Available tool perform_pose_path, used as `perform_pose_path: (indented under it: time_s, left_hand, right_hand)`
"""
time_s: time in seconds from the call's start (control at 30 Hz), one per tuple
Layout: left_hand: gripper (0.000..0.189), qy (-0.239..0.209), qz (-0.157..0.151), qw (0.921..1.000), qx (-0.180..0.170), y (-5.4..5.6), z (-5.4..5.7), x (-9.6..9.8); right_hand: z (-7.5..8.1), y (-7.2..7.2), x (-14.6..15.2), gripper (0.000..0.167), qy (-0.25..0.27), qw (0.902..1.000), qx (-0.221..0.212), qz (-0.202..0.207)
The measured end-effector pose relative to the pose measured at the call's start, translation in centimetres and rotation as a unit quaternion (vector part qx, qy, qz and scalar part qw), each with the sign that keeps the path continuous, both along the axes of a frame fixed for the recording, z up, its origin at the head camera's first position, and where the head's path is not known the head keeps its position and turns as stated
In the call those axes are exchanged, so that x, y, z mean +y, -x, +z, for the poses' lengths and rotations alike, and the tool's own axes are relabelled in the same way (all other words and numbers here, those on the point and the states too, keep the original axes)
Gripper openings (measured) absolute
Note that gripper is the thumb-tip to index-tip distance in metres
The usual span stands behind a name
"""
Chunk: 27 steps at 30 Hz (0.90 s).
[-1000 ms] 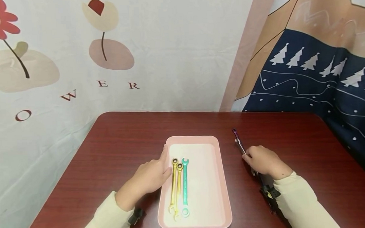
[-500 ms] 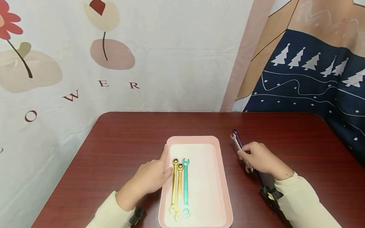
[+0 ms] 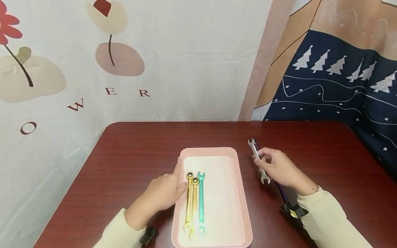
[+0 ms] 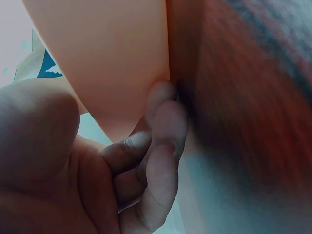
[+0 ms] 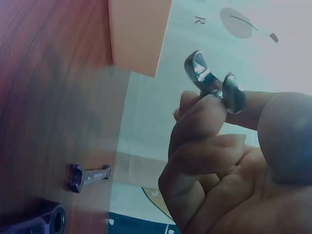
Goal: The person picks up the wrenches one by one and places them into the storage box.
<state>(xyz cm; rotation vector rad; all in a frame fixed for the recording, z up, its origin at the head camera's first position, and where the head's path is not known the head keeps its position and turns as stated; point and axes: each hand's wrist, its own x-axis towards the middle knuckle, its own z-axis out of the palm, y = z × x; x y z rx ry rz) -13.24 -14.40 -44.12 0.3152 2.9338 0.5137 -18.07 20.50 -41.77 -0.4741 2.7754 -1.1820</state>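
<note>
Transferring step, apparently: tabletop [image 3: 136, 149] carries pink tray [image 3: 223, 197]; your left hand [image 3: 163, 192] grips its left edge; your right hand [image 3: 280, 167] pinches silver wrench [image 3: 254, 148], raised right of tray. Next likely: carry left, lower beside green wrench [image 3: 201, 201].

Your count on one table [image 3: 137, 160]

You have one pink tray [image 3: 226, 204] with three wrenches inside: two gold wrenches [image 3: 188, 200] on the left and one teal wrench [image 3: 202, 201]. To the right, you have one silver wrench [image 3: 254, 149] and two dark wrenches [image 5: 93, 175]. You have one left hand [image 3: 165, 191] and one right hand [image 3: 281, 168]. Far right, you face seven printed white trees [image 3: 337, 65], one cut off.
</note>
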Motion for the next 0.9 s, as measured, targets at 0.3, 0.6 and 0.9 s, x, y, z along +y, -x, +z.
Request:
perform_pose_path:
  time_s: [0.3,0.6,0.9]
  left_hand:
    - [0.083,-0.001,0.001,1.0000,0.006,0.2,-0.2,-0.1]
    - [0.084,0.004,0.003,1.0000,0.007,0.3,-0.4,-0.2]
    - [0.085,0.000,0.003,1.0000,0.004,0.3,-0.5,-0.2]
  right_hand:
    - [0.5,-0.4,-1.0,0.032,0.090,0.9929,-0.077,0.009]
    - [0.9,-1.2,-2.1,0.037,0.130,0.9850,-0.108,0.036]
    - [0.9,-1.9,-3.1,0.037,0.155,0.9786,-0.119,0.066]
